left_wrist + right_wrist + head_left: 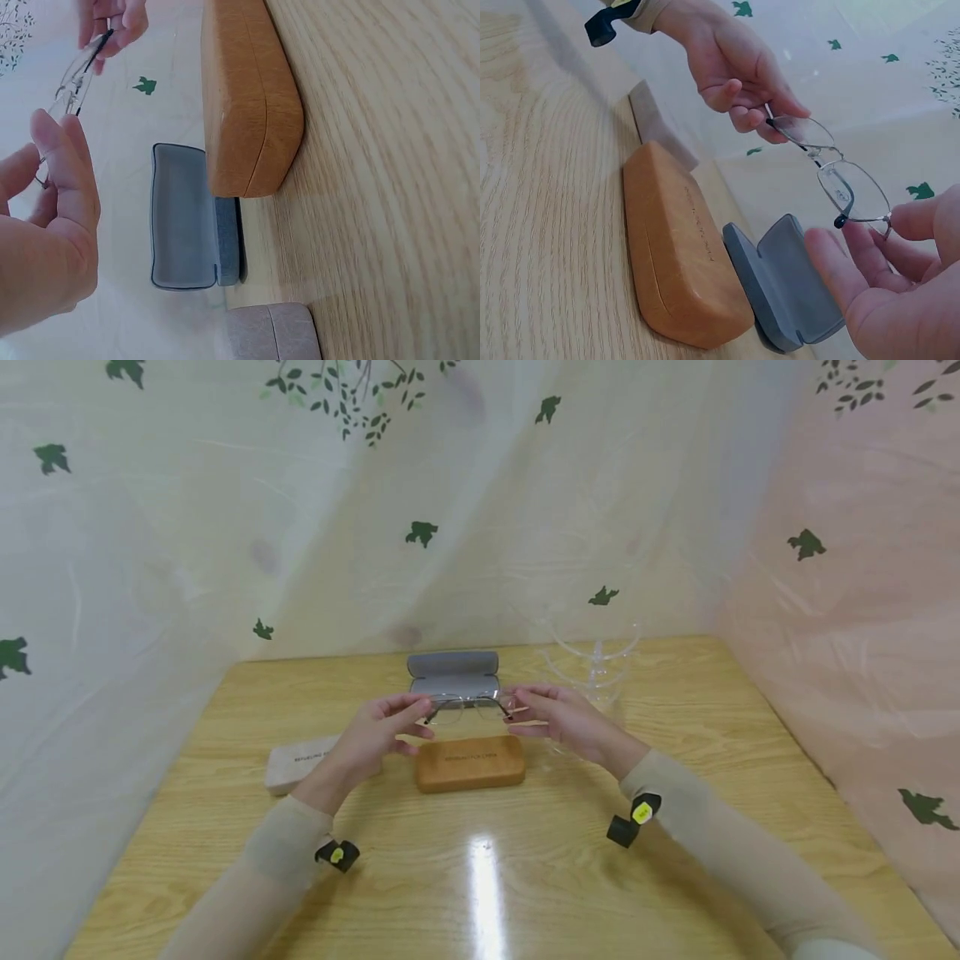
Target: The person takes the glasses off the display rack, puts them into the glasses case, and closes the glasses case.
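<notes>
A pair of thin metal-framed eyeglasses (853, 184) with dark temple tips is held up between the two hands. My left hand (375, 731) pinches one end of the frame between thumb and fingers. At the other end, my right hand (562, 718) grips the frame near the hinge, as the right wrist view shows closely. Below the eyeglasses lies a closed orange-brown glasses case (471, 768) with small lettering on its lid. Just behind stands a grey glasses case (184, 217), its lid raised and its inside bare.
A closed pale grey case (288, 764) lies on the wooden table (420, 877) at the left, partly behind the left hand and wrist. A clear tiered stand (597, 668) rises behind the right hand. Leaf-patterned cloth (480, 585) encloses the table's back and sides.
</notes>
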`<action>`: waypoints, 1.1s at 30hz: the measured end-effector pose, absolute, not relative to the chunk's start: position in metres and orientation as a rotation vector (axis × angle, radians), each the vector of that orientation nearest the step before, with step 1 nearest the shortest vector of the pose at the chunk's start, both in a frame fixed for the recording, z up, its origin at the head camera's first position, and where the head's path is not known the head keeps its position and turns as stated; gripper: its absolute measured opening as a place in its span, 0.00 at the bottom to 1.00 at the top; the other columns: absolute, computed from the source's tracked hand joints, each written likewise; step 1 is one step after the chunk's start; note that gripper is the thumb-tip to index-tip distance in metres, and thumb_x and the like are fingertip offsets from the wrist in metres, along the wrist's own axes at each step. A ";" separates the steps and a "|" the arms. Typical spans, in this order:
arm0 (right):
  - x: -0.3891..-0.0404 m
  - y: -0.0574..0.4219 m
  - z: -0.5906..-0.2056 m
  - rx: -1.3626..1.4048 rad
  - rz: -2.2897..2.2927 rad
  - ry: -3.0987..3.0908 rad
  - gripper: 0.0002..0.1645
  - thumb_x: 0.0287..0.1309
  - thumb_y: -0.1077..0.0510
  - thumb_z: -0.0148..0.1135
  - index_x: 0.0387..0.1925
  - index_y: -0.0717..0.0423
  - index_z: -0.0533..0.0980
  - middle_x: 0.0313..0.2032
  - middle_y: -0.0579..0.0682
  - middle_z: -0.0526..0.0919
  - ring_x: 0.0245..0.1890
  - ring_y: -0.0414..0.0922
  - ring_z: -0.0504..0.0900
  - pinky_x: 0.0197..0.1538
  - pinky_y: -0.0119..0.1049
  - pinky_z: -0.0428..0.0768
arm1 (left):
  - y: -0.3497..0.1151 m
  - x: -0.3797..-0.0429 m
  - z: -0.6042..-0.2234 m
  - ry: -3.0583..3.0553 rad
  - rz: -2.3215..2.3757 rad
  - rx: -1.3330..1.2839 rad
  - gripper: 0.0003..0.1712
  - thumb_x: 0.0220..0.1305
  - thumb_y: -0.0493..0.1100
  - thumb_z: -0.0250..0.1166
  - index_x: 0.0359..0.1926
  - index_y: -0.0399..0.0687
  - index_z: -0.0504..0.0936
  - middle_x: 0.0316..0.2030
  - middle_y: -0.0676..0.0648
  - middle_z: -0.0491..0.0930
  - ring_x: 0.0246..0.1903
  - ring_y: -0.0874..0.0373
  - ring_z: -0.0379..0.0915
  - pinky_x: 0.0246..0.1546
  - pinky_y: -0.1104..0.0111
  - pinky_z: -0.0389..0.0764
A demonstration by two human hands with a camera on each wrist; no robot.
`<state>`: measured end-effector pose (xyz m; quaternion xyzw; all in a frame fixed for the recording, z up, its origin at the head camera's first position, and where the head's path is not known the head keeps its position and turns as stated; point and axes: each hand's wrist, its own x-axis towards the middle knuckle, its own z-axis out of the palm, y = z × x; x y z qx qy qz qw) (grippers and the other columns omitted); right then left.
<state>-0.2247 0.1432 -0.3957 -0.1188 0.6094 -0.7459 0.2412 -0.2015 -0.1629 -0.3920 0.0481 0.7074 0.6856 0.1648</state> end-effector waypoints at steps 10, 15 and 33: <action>-0.228 0.144 -0.394 -0.315 -2.037 1.687 0.29 0.78 0.63 0.47 0.74 0.69 0.59 0.69 0.66 0.68 0.66 0.63 0.71 0.61 0.45 0.78 | -0.167 -0.213 -0.393 2.050 1.990 0.072 0.29 0.73 0.53 0.63 0.64 0.38 0.74 0.60 0.40 0.76 0.45 0.55 0.82 0.46 0.58 0.85; -0.232 0.140 -0.394 -0.344 -2.057 1.691 0.30 0.78 0.63 0.46 0.74 0.71 0.56 0.72 0.68 0.63 0.69 0.66 0.66 0.62 0.45 0.77 | -0.169 -0.222 -0.394 2.054 1.977 0.053 0.31 0.72 0.54 0.64 0.66 0.39 0.73 0.62 0.41 0.76 0.52 0.49 0.80 0.56 0.55 0.81; -0.268 0.119 -0.411 -0.127 -2.093 1.704 0.31 0.77 0.63 0.50 0.75 0.68 0.56 0.71 0.65 0.65 0.68 0.65 0.68 0.61 0.44 0.78 | -0.170 -0.266 -0.400 1.834 2.112 -0.142 0.26 0.77 0.36 0.56 0.69 0.26 0.66 0.62 0.29 0.71 0.39 0.58 0.85 0.47 0.71 0.83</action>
